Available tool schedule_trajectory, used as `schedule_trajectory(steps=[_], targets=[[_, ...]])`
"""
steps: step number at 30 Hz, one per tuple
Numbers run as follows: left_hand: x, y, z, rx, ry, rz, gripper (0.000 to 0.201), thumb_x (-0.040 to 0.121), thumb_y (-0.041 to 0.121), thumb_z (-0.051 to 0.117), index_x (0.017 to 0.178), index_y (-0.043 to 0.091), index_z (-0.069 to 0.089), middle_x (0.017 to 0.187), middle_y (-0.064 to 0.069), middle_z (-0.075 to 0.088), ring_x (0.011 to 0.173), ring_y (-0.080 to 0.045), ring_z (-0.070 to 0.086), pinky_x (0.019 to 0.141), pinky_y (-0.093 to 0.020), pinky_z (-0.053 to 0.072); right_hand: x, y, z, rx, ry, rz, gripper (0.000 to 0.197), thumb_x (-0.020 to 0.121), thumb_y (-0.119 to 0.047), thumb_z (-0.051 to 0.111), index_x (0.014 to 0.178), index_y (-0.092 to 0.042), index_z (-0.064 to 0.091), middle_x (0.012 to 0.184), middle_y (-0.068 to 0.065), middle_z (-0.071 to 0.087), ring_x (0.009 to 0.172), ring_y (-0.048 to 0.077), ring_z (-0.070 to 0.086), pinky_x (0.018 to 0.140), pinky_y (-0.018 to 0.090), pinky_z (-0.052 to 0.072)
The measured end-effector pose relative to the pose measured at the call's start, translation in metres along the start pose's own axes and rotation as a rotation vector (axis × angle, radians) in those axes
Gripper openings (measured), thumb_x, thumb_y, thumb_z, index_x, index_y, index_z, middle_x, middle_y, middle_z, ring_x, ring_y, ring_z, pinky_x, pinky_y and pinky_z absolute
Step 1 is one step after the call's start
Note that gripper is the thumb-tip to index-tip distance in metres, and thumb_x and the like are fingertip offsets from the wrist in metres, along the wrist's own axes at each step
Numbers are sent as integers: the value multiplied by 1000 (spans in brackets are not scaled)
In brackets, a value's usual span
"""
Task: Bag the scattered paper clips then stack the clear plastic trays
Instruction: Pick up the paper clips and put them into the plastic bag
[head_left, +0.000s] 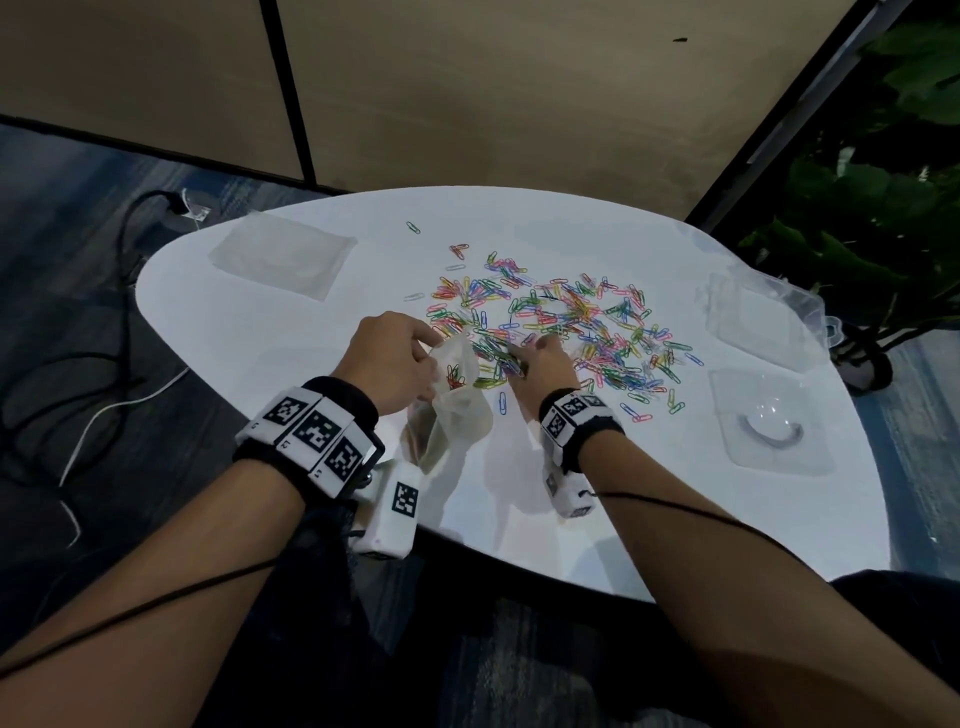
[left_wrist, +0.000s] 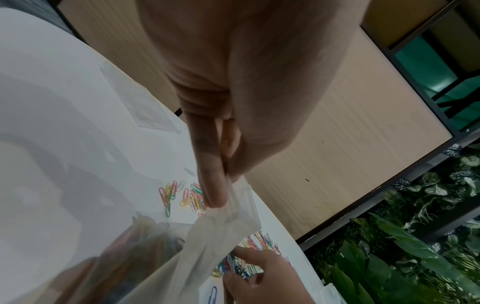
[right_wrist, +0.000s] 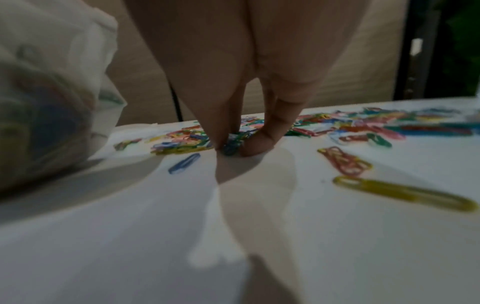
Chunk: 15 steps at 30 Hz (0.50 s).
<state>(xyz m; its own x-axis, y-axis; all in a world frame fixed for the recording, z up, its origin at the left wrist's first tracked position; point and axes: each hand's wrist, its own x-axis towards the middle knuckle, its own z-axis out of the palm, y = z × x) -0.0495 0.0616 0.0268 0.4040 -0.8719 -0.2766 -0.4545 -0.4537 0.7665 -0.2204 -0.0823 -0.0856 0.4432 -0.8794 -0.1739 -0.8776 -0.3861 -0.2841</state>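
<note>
Coloured paper clips (head_left: 566, 322) lie scattered over the middle of the white table (head_left: 311, 322). My left hand (head_left: 400, 358) pinches the rim of a clear plastic bag (head_left: 457, 395) between thumb and fingers (left_wrist: 213, 185), holding its mouth up; the bag (left_wrist: 145, 246) has some clips inside. My right hand (head_left: 540, 358) is down at the near edge of the pile, its fingertips (right_wrist: 257, 144) pinching a small bunch of clips (right_wrist: 231, 144) on the table. Clear plastic trays lie at the far left (head_left: 283, 254), the far right (head_left: 753, 319) and the near right (head_left: 769, 421).
A wooden partition stands behind the table. A potted plant (head_left: 872, 208) crowds the right edge. Cables (head_left: 104, 364) trail over the floor at left. Loose clips, a yellow one (right_wrist: 400, 193) and a blue one (right_wrist: 184, 163), lie near my right hand.
</note>
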Motion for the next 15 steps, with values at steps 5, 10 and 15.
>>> schedule_trajectory(steps=[5,10,15], targets=[[3,0,3,2,-9,4,28,90,-1,61,114,9,71,84,-12,77,67,-27,76,78,-39,64,2,5,-5,-147,20,-64,21,91,0,55,102,-6,72,101,14,64,84,27,61,80,31,54],[4,0,7,29,-14,16,27,90,0,62,113,10,71,84,-11,78,70,-26,77,82,-39,63,5,27,-32,256,7,226,15,91,-15,64,88,-9,78,77,6,72,71,21,67,68,24,54],[7,3,13,38,-21,21,28,89,1,63,114,10,71,84,-10,77,69,-25,77,84,-39,63,-19,32,-71,1254,-52,474,21,84,-5,72,104,4,71,87,12,75,79,19,73,76,26,61]])
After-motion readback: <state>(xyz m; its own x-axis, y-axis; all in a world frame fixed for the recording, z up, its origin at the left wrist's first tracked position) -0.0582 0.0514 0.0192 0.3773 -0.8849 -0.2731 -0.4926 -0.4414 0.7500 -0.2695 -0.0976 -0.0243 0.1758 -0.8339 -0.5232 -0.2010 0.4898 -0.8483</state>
